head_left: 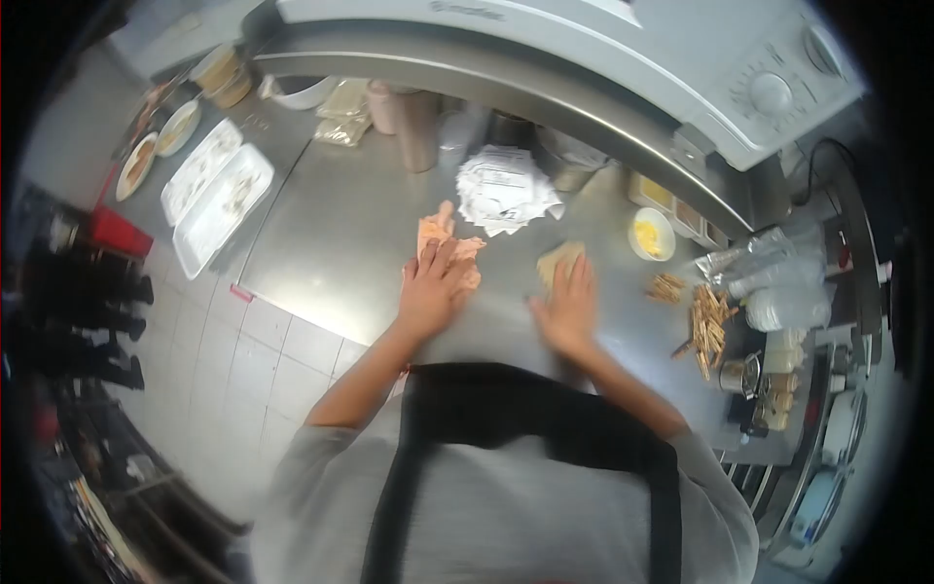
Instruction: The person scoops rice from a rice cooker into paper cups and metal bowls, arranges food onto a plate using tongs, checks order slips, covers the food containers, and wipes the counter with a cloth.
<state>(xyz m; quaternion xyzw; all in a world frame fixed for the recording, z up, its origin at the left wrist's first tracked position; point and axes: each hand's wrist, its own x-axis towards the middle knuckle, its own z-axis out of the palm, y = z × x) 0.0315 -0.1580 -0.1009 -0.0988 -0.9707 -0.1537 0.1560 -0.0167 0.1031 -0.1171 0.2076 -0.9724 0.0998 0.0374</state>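
My left hand lies over a crumpled peach-coloured cloth on the steel worktop, fingers spread across it. To its right, my right hand rests on a flat, tan piece that looks like a folded cloth; its fingers are stretched out, thumb apart, and part of the piece is hidden below them. Between and beyond the hands sits a pile of printed white paper slips. A white bowl with yellow bits stands to the right of my right hand.
Wooden clothes-peg-like sticks lie in a heap at the right, near clear plastic containers. An open white foam box is at the left. A steel shelf with a white appliance overhangs the back.
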